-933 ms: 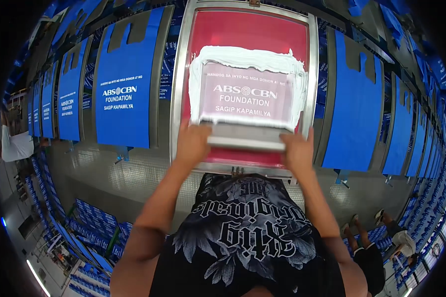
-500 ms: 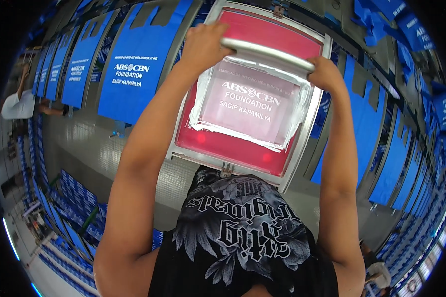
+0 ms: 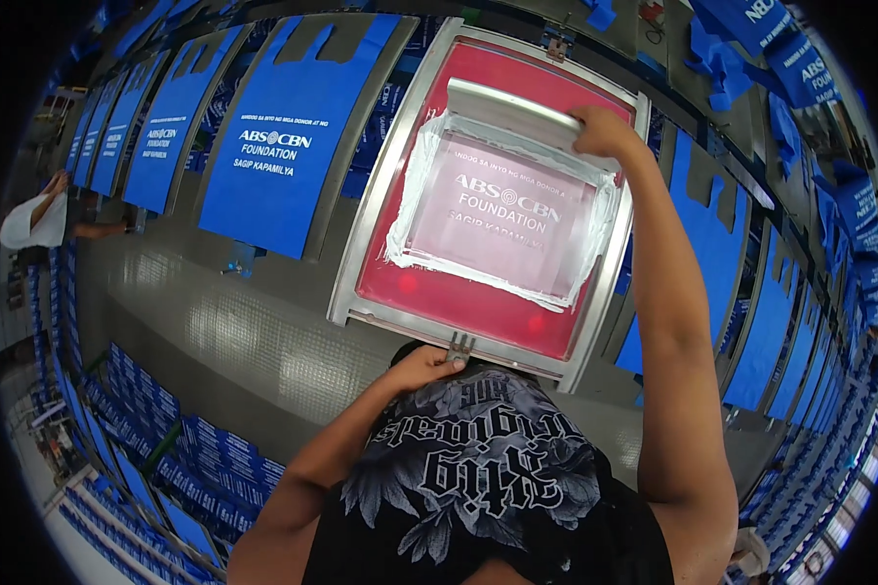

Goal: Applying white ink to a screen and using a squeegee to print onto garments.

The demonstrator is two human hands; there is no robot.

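Observation:
A screen-printing frame [image 3: 377,210] with silver rails holds a red screen [image 3: 419,289], whose pale centre shows lettering inside a border of white ink [image 3: 409,219]. My right hand [image 3: 605,135] grips the right end of a metal squeegee [image 3: 502,102] lying across the upper part of the screen; the squeegee's left end is free. My left hand [image 3: 421,369] is closed on a small metal bracket [image 3: 461,347] at the middle of the frame's near edge, just above my dark shirt.
Boards bearing blue cut bag pieces [image 3: 268,195] run in rows left and right [image 3: 771,312] along a grey metal table [image 3: 254,312]. Another person in white [image 3: 34,222] stands at the far left. Many blue printed pieces [image 3: 146,409] lie in rows at the lower left.
The squeegee has moved from the near side of the ink to the far side. My left hand has released it and come down to the bracket; my right hand still holds it.

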